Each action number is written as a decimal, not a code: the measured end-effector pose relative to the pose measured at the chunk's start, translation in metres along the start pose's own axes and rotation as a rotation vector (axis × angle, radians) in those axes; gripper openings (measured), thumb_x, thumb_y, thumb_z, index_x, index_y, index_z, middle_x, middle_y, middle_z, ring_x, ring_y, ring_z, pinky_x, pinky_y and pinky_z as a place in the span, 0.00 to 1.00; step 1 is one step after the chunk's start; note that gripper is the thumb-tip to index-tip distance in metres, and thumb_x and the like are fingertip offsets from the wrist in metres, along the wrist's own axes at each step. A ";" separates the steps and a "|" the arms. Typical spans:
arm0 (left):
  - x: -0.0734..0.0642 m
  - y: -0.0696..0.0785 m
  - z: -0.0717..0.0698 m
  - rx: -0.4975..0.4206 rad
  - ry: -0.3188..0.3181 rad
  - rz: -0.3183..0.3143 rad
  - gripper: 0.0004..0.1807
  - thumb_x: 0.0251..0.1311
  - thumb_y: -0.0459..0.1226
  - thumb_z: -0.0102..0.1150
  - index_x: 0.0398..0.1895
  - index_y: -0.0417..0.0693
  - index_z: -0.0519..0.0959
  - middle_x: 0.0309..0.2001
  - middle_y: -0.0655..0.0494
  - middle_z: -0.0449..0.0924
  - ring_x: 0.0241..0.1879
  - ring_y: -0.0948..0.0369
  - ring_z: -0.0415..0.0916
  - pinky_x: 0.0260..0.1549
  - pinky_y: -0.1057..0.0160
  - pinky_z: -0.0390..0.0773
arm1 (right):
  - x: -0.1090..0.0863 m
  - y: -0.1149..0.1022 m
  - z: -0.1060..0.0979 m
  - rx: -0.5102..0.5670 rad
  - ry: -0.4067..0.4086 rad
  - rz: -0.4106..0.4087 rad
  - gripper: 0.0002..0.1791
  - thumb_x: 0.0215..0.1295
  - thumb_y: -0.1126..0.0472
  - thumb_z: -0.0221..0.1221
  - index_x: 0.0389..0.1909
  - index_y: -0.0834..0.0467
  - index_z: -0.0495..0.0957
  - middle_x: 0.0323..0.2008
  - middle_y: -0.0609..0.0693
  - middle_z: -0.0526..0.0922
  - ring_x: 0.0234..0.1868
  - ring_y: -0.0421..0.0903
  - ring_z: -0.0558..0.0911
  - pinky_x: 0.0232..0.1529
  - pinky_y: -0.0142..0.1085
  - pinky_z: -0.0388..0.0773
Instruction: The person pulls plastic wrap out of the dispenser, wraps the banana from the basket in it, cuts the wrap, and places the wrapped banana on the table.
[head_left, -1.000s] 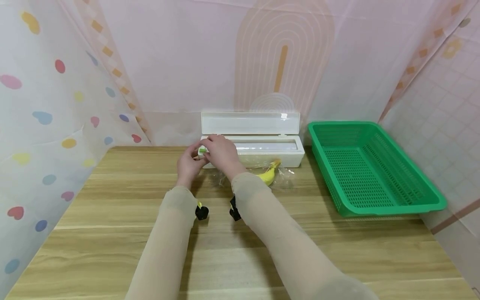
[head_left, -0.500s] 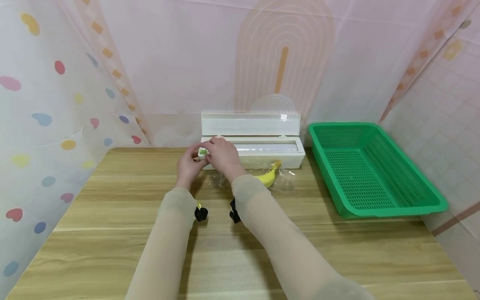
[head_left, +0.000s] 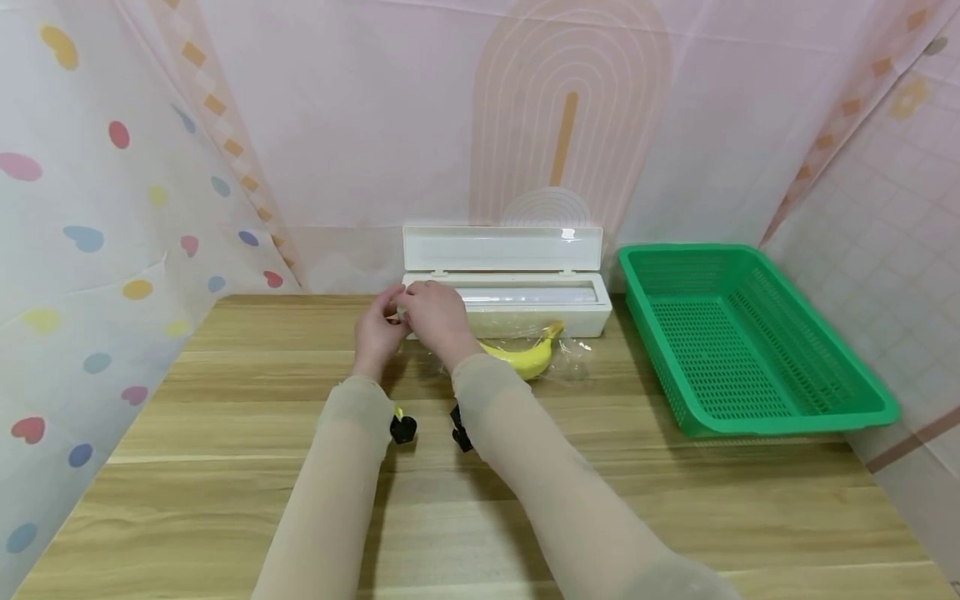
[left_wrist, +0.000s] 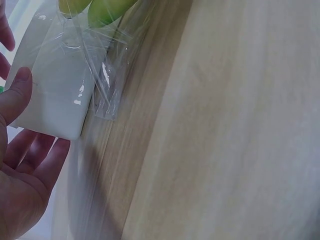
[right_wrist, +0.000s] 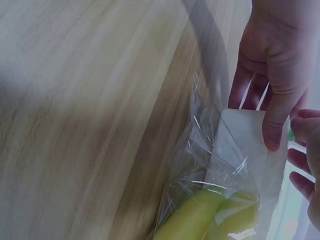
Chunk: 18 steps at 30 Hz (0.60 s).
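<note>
So my left hand (head_left: pixel 377 333) has thumb and fingers around the left end of the white box (head_left: pixel 517 321) on the counter (head_left: pixel 435 517). Banana (head_left: pixel 525 361) in clear film (head_left: pixel 576 357) sits just in front. Can't tell if my right hand (head_left: pixel 437 318) is pinching anything.

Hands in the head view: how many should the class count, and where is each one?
2. The left hand is at the left end of the white box; the right hand is just right of it. Some fingers are hidden.

Beige sleeves (head_left: pixel 337 475); black wrist pieces (head_left: pixel 403 429) (one showing yellow).
</note>
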<state>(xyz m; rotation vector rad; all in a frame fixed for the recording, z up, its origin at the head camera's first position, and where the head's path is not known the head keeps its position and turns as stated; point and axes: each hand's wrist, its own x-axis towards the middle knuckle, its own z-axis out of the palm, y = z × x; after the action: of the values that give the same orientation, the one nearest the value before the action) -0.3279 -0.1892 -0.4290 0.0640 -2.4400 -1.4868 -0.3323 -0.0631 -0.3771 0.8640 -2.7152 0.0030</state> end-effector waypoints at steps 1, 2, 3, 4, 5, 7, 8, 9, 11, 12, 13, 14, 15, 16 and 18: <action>0.000 0.000 0.000 0.002 0.002 0.003 0.33 0.56 0.26 0.62 0.68 0.43 0.71 0.56 0.34 0.77 0.51 0.42 0.78 0.53 0.50 0.78 | 0.000 0.000 0.000 -0.006 -0.005 0.004 0.18 0.69 0.57 0.60 0.57 0.37 0.81 0.52 0.40 0.81 0.53 0.42 0.78 0.53 0.36 0.76; 0.000 0.000 0.000 0.003 0.003 0.004 0.33 0.56 0.26 0.62 0.68 0.43 0.72 0.56 0.34 0.78 0.51 0.42 0.78 0.53 0.50 0.78 | 0.000 -0.001 0.001 -0.007 -0.009 0.009 0.19 0.69 0.58 0.60 0.57 0.36 0.81 0.52 0.40 0.82 0.53 0.42 0.78 0.54 0.36 0.76; 0.000 0.001 0.000 0.003 0.004 0.004 0.33 0.55 0.26 0.63 0.67 0.44 0.72 0.55 0.34 0.78 0.50 0.42 0.78 0.53 0.50 0.78 | 0.000 -0.001 0.001 -0.009 -0.010 0.014 0.20 0.68 0.59 0.60 0.57 0.35 0.81 0.51 0.40 0.82 0.53 0.42 0.78 0.53 0.36 0.76; -0.001 0.001 0.000 0.004 0.004 0.003 0.32 0.55 0.27 0.63 0.67 0.44 0.72 0.55 0.34 0.78 0.50 0.42 0.78 0.53 0.50 0.78 | 0.000 -0.001 0.001 -0.009 -0.010 0.019 0.21 0.68 0.60 0.60 0.57 0.34 0.81 0.51 0.39 0.82 0.52 0.42 0.78 0.53 0.36 0.76; -0.001 0.001 0.000 0.005 0.004 0.003 0.32 0.55 0.27 0.64 0.67 0.44 0.72 0.55 0.34 0.78 0.50 0.43 0.78 0.53 0.50 0.78 | 0.000 -0.001 0.000 -0.009 -0.008 0.025 0.22 0.68 0.61 0.60 0.57 0.33 0.81 0.50 0.39 0.82 0.51 0.42 0.78 0.51 0.36 0.77; -0.001 0.001 0.001 0.001 0.003 0.005 0.32 0.56 0.28 0.65 0.67 0.43 0.72 0.55 0.34 0.78 0.50 0.43 0.78 0.52 0.50 0.78 | 0.000 0.000 0.000 -0.016 -0.006 0.033 0.22 0.66 0.61 0.61 0.56 0.33 0.81 0.48 0.39 0.83 0.49 0.42 0.79 0.49 0.36 0.77; -0.001 0.002 0.001 -0.003 0.001 0.005 0.33 0.56 0.28 0.65 0.67 0.43 0.72 0.55 0.34 0.78 0.50 0.42 0.78 0.52 0.50 0.78 | 0.000 0.001 0.000 -0.024 -0.004 0.034 0.22 0.66 0.61 0.61 0.55 0.33 0.82 0.48 0.39 0.83 0.49 0.42 0.79 0.48 0.36 0.78; -0.002 0.002 0.001 -0.004 -0.001 0.008 0.33 0.56 0.28 0.65 0.68 0.43 0.71 0.55 0.34 0.78 0.50 0.42 0.78 0.52 0.50 0.78 | 0.000 0.001 -0.001 -0.032 -0.002 0.034 0.21 0.65 0.60 0.61 0.55 0.33 0.82 0.47 0.39 0.83 0.48 0.42 0.80 0.47 0.36 0.78; -0.002 0.002 0.000 -0.008 -0.005 0.009 0.33 0.56 0.28 0.66 0.68 0.42 0.71 0.55 0.33 0.78 0.50 0.42 0.78 0.52 0.50 0.78 | 0.001 0.002 -0.001 -0.045 0.002 0.030 0.19 0.64 0.59 0.62 0.52 0.35 0.83 0.46 0.39 0.83 0.47 0.42 0.80 0.46 0.36 0.78; -0.002 0.003 0.000 -0.010 -0.008 0.007 0.33 0.56 0.28 0.66 0.68 0.42 0.70 0.56 0.33 0.78 0.51 0.42 0.78 0.52 0.50 0.78 | 0.001 0.003 -0.001 -0.048 0.002 0.027 0.18 0.64 0.59 0.63 0.51 0.35 0.84 0.46 0.39 0.82 0.47 0.42 0.80 0.46 0.37 0.78; -0.003 0.003 0.000 -0.012 -0.010 0.006 0.34 0.56 0.28 0.66 0.68 0.42 0.70 0.56 0.33 0.78 0.51 0.42 0.78 0.52 0.50 0.78 | 0.001 0.003 -0.001 -0.051 0.004 0.025 0.17 0.64 0.58 0.63 0.51 0.36 0.84 0.46 0.39 0.82 0.46 0.42 0.80 0.45 0.37 0.78; -0.003 0.004 0.000 -0.012 -0.012 0.003 0.34 0.57 0.28 0.66 0.69 0.43 0.70 0.56 0.34 0.78 0.51 0.43 0.78 0.52 0.51 0.78 | 0.000 0.004 -0.001 -0.049 0.005 0.024 0.17 0.63 0.58 0.63 0.50 0.36 0.84 0.46 0.39 0.82 0.46 0.42 0.80 0.45 0.37 0.78; -0.003 0.004 0.000 -0.011 -0.014 0.000 0.34 0.57 0.29 0.66 0.69 0.43 0.70 0.56 0.34 0.78 0.51 0.43 0.78 0.53 0.51 0.78 | 0.000 0.004 -0.001 -0.045 0.006 0.024 0.17 0.64 0.58 0.63 0.50 0.36 0.84 0.46 0.38 0.82 0.46 0.42 0.80 0.45 0.37 0.78; -0.003 0.004 -0.001 -0.011 -0.015 -0.005 0.34 0.57 0.29 0.67 0.69 0.43 0.70 0.55 0.34 0.78 0.51 0.43 0.78 0.53 0.51 0.78 | 0.000 0.004 -0.001 -0.042 0.007 0.024 0.16 0.64 0.58 0.63 0.50 0.36 0.85 0.46 0.38 0.82 0.46 0.43 0.80 0.45 0.37 0.78; -0.003 0.004 -0.001 -0.009 -0.018 -0.010 0.34 0.57 0.29 0.67 0.69 0.44 0.70 0.55 0.34 0.78 0.51 0.43 0.78 0.53 0.51 0.78 | 0.000 0.004 -0.001 -0.035 0.008 0.025 0.16 0.64 0.58 0.63 0.50 0.36 0.85 0.47 0.38 0.82 0.46 0.42 0.80 0.46 0.37 0.78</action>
<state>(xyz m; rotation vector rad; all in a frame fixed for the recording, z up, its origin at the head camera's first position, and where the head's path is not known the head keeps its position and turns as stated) -0.3244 -0.1875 -0.4253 0.0613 -2.4505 -1.5081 -0.3345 -0.0594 -0.3756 0.8180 -2.7099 -0.0348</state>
